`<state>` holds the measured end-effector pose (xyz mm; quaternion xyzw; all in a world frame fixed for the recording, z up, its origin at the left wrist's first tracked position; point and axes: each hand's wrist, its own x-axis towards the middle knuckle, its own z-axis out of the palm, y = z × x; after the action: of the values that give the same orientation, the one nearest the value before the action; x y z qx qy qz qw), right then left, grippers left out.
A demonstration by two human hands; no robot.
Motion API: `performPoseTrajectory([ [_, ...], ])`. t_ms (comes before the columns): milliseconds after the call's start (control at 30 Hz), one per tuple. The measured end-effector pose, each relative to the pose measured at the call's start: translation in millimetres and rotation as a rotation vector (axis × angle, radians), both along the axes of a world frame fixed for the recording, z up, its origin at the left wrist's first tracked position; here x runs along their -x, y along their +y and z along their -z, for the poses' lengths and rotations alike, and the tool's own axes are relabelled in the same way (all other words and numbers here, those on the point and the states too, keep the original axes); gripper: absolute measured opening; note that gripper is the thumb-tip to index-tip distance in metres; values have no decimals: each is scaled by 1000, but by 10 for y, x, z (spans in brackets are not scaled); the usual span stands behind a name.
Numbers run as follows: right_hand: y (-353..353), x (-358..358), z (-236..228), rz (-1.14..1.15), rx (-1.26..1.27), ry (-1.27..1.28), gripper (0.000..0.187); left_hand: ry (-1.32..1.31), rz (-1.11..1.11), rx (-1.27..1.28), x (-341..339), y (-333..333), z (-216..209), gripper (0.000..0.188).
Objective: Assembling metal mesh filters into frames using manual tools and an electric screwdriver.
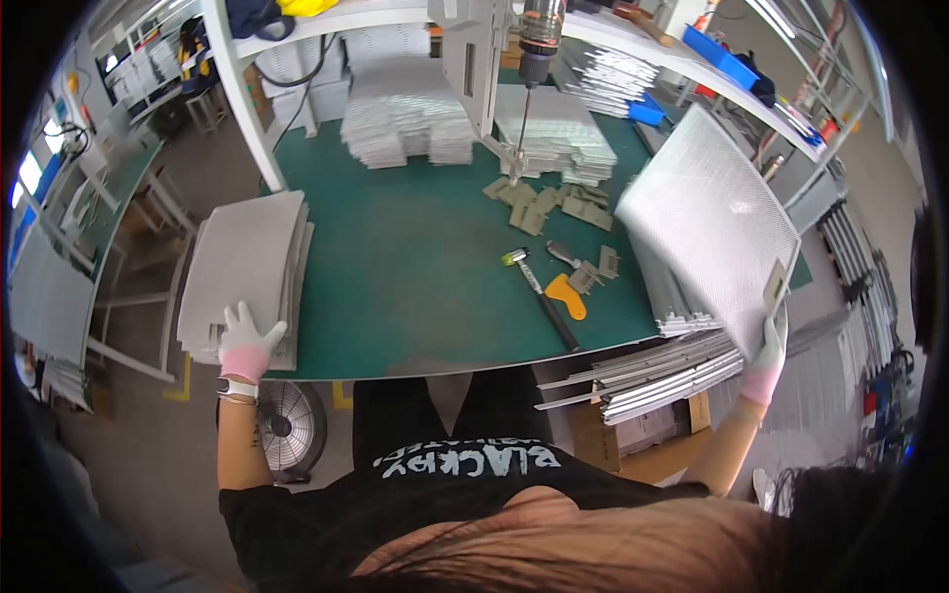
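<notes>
My left hand [249,346], in a white and pink glove, rests with spread fingers on the near end of a stack of pale flat panels [242,247] at the table's left edge. On the right, my right hand [770,358], gloved alike, grips a thin silvery mesh-patterned panel [714,203] by its near right corner. That panel is tilted up above another stack of panels [677,296]. A small beige plate [775,285] sits on the held panel close to my fingers. My right thumb is partly hidden.
On the green table [395,257] lie a hammer [542,296], a yellow-orange scraper [566,296] and several beige plates [539,206]. A power driver [541,44] hangs over the far side. Panel stacks [407,109] stand behind. Metal strips [662,381] jut out at the near right.
</notes>
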<state>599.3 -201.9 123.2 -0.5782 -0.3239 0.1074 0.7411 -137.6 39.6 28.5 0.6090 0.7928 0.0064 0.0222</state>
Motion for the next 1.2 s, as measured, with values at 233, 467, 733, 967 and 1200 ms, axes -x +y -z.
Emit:
performPoseTrajectory([
  [233, 761, -1054, 554, 18, -165, 239, 44, 152, 48, 181, -108, 145, -361, 108],
  [467, 537, -662, 228, 157, 178, 85, 44, -127, -32, 91, 53, 2, -955, 100],
  [733, 496, -49, 63, 537, 644, -543, 50, 13, 61, 11, 258, 126, -944, 97],
  [967, 812, 863, 473, 252, 543, -760, 38, 61, 81, 185, -111, 18, -326, 104],
  [1200, 1040, 1540, 880, -92, 574, -738, 36, -209, 48, 249, 169, 16, -885, 96],
])
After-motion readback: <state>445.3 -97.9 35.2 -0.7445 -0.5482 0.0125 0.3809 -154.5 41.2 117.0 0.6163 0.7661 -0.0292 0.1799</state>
